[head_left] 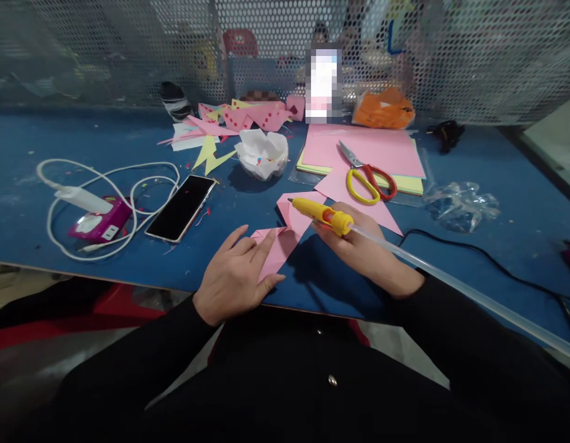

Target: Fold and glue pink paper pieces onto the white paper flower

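Note:
My right hand (349,237) is closed around a yellow hot glue gun (319,213) with a long clear glue stick (432,271) running out of its back. The dark nozzle points left, just over the upper part of a folded pink paper piece (278,249). My left hand (236,271) lies spread on the lower left of that paper, fingers on top and thumb along its near edge, pressing it to the table. Under and beyond my right hand is another pink sheet (372,212). Scissors (365,175) with one red and one yellow handle rest across the sheets.
Pink and yellow paper (363,147) is stacked behind the scissors. A white paper bowl (263,154) holds small bits. Leftward lie a phone (181,208) and a purple power adapter (102,220) with a white cable. Crumpled clear plastic (464,206) and a black cord (473,252) are rightward.

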Demonstrator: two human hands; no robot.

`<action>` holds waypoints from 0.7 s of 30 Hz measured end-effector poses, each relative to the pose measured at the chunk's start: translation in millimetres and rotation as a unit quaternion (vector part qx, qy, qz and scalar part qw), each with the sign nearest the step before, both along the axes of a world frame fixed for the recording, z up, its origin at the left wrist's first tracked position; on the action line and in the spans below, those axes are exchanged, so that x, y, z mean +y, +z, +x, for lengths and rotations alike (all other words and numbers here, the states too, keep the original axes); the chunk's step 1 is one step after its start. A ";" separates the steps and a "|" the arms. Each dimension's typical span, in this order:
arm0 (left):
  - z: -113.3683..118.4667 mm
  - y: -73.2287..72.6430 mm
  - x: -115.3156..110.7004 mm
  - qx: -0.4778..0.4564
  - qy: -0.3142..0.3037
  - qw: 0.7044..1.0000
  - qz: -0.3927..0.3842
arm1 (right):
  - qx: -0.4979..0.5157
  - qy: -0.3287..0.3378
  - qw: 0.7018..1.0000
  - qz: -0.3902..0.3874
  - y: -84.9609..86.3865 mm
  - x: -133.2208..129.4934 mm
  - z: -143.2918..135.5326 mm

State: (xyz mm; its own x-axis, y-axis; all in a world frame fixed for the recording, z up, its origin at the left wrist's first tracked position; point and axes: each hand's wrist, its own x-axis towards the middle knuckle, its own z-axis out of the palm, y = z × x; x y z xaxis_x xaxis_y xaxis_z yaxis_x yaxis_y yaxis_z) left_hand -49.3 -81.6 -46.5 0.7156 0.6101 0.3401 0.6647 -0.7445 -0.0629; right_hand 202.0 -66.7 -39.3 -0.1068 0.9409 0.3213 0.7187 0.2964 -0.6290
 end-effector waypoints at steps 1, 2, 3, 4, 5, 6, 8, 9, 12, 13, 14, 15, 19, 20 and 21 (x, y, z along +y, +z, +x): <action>-2.2 -1.2 0.9 -0.016 0.013 1.000 -0.011 | 0.002 -0.004 1.000 0.001 0.0 0.5 0.2; -4.6 -2.3 1.8 -0.032 0.028 0.999 -0.029 | 0.005 -0.007 1.000 0.000 -0.2 1.2 0.5; -6.6 -2.9 2.8 -0.051 0.044 0.996 -0.054 | 0.009 -0.011 1.000 -0.002 -0.4 2.0 0.9; -7.8 -2.8 4.0 -0.075 0.058 0.992 -0.083 | 0.013 -0.013 1.000 -0.003 -0.7 2.8 1.3; -7.7 -1.7 5.6 -0.103 0.075 0.985 -0.113 | 0.016 -0.017 1.000 -0.005 -1.0 3.6 1.7; -6.0 0.4 7.8 -0.132 0.095 0.977 -0.137 | 0.018 -0.020 1.000 -0.005 -1.3 4.3 2.0; 2.9 6.9 14.8 -0.177 0.151 0.959 -0.159 | 0.018 -0.024 1.000 -0.003 -1.5 5.2 2.1; 9.8 10.9 19.5 -0.177 0.181 0.955 -0.158 | 0.017 -0.026 1.000 -0.001 -1.4 5.4 1.9; 35.2 21.2 37.7 -0.108 0.229 0.953 -0.167 | 0.019 -0.029 0.999 0.003 -0.2 5.7 1.5; 43.4 23.2 44.1 -0.079 0.238 0.955 -0.157 | 0.020 -0.031 0.999 0.006 0.3 5.8 1.5; 50.7 24.2 50.2 -0.051 0.252 0.956 -0.141 | 0.022 -0.034 0.999 0.008 0.6 6.0 1.7; 56.8 24.4 55.5 -0.025 0.259 0.957 -0.130 | 0.024 -0.037 0.999 0.010 0.9 6.1 2.1; 67.9 19.5 66.4 0.027 0.274 0.954 -0.122 | 0.026 -0.025 0.999 0.008 1.0 6.6 4.3; 68.1 18.0 66.7 0.030 0.272 0.954 -0.120 | 0.024 -0.020 0.999 0.008 1.1 6.5 4.8; 67.8 16.9 66.4 0.031 0.269 0.956 -0.114 | 0.022 -0.019 1.000 0.009 1.3 6.3 5.1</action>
